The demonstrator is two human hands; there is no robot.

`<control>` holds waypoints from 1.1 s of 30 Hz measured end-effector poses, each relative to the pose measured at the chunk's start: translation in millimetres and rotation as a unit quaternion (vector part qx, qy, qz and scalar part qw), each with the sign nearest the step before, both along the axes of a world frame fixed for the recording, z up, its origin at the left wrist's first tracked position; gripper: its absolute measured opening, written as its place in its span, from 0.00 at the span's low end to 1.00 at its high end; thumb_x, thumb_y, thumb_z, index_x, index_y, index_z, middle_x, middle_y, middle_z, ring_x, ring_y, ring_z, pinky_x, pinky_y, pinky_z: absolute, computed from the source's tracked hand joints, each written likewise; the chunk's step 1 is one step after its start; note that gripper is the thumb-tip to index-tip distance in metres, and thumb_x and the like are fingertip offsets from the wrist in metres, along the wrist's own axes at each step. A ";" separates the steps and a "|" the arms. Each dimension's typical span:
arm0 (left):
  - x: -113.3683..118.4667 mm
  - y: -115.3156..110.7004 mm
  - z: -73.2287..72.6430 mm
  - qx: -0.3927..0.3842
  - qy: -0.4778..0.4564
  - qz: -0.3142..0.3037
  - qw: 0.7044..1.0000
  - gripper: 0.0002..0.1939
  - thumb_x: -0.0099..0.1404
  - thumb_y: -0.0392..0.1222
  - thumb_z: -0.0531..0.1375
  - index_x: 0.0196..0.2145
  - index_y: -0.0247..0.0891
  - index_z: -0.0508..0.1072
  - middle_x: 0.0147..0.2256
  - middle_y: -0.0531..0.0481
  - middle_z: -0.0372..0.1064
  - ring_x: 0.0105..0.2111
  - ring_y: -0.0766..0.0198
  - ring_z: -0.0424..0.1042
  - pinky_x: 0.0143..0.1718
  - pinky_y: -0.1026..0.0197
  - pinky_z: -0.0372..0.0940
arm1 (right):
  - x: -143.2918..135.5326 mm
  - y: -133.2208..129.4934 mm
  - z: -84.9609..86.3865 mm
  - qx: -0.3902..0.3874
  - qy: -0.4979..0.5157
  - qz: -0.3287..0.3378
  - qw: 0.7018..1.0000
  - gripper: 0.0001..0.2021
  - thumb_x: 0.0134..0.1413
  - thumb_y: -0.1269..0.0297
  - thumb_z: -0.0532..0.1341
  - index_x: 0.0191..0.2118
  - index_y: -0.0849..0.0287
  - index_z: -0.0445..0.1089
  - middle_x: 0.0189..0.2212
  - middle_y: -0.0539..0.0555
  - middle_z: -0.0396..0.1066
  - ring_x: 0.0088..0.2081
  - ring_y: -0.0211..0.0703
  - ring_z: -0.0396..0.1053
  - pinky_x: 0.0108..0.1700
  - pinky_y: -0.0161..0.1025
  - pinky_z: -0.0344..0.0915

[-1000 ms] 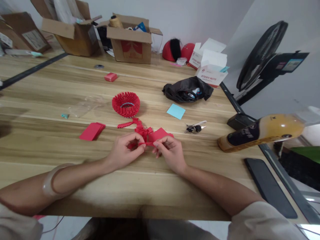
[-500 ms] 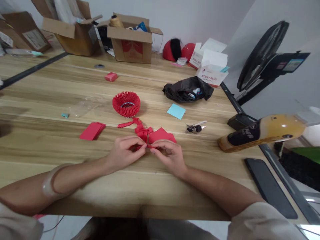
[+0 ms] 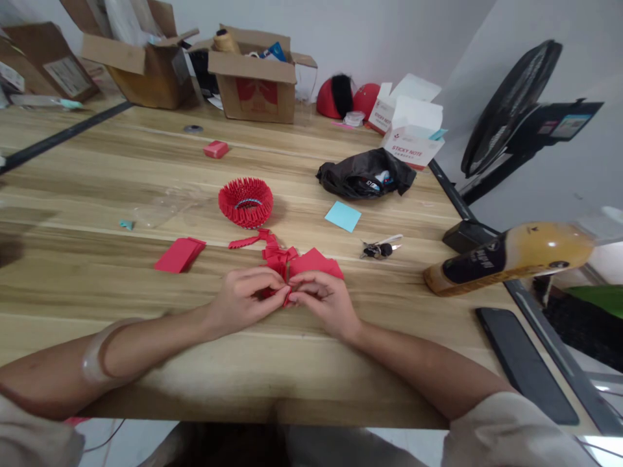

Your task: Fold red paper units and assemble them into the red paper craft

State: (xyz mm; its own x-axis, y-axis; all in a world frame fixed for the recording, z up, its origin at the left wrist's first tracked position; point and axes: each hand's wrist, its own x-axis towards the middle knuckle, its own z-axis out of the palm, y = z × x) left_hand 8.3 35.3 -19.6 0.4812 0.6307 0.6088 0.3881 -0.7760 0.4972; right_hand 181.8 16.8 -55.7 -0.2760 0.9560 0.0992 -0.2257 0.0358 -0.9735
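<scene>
Between the fingertips of both hands is a small folded piece of red paper [image 3: 287, 297], mostly covered by the fingers. My left hand [image 3: 249, 295] pinches it from the left and my right hand [image 3: 327, 299] from the right, with the fingertips almost meeting. Just beyond them lies a pile of folded red paper pieces [image 3: 278, 255], with a strip trailing left. Flat red paper sheets [image 3: 316, 261] are fanned out beside the pile. Farther off stands a round red bowl [image 3: 246, 203] built of many folded paper pieces. A stack of red paper [image 3: 179, 255] rests to the left.
A blue paper square [image 3: 343, 216], keys [image 3: 380, 249] and a black bag [image 3: 365, 175] lie to the right. Nearer the right edge are a drink bottle [image 3: 506, 258] and a phone [image 3: 526, 363]. Cardboard boxes [image 3: 257, 91] line the back; a fan [image 3: 511, 107] stands at right.
My fingertips have come closer together around the red paper piece. The right fingers have shifted slightly left, and more of the red piece shows below them.
</scene>
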 end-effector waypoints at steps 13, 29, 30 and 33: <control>-1.5 -0.1 -1.1 -0.118 -0.025 0.017 0.993 0.06 0.55 0.36 0.60 0.32 0.35 0.76 0.30 0.47 0.77 0.29 0.63 0.75 0.33 0.64 0.70 | 3.5 5.7 6.4 -0.013 0.007 -0.060 0.998 0.07 0.43 0.63 0.67 0.28 0.58 0.71 0.24 0.49 0.74 0.26 0.37 0.72 0.31 0.35 0.70; -1.3 2.4 -3.4 -0.218 -0.030 0.007 0.975 0.06 0.61 0.37 0.59 0.31 0.36 0.77 0.29 0.49 0.77 0.28 0.65 0.75 0.30 0.67 0.69 | 4.8 7.3 8.4 0.002 -0.020 -0.063 0.998 0.09 0.42 0.61 0.68 0.27 0.58 0.69 0.24 0.50 0.73 0.27 0.38 0.72 0.33 0.36 0.70; -1.2 2.4 -3.4 -0.224 -0.033 0.003 0.974 0.06 0.61 0.36 0.59 0.32 0.36 0.78 0.30 0.50 0.77 0.28 0.65 0.75 0.30 0.67 0.69 | 5.0 7.3 8.2 0.000 -0.022 -0.065 0.998 0.09 0.42 0.61 0.68 0.27 0.58 0.68 0.24 0.50 0.72 0.27 0.38 0.72 0.32 0.36 0.70; -0.7 2.6 -3.8 -0.239 -0.039 -0.009 0.970 0.07 0.61 0.35 0.59 0.33 0.36 0.77 0.30 0.49 0.77 0.28 0.65 0.75 0.30 0.67 0.69 | 5.2 7.3 7.2 -0.001 -0.025 -0.065 0.998 0.09 0.42 0.61 0.68 0.27 0.59 0.68 0.24 0.49 0.72 0.27 0.38 0.72 0.32 0.35 0.69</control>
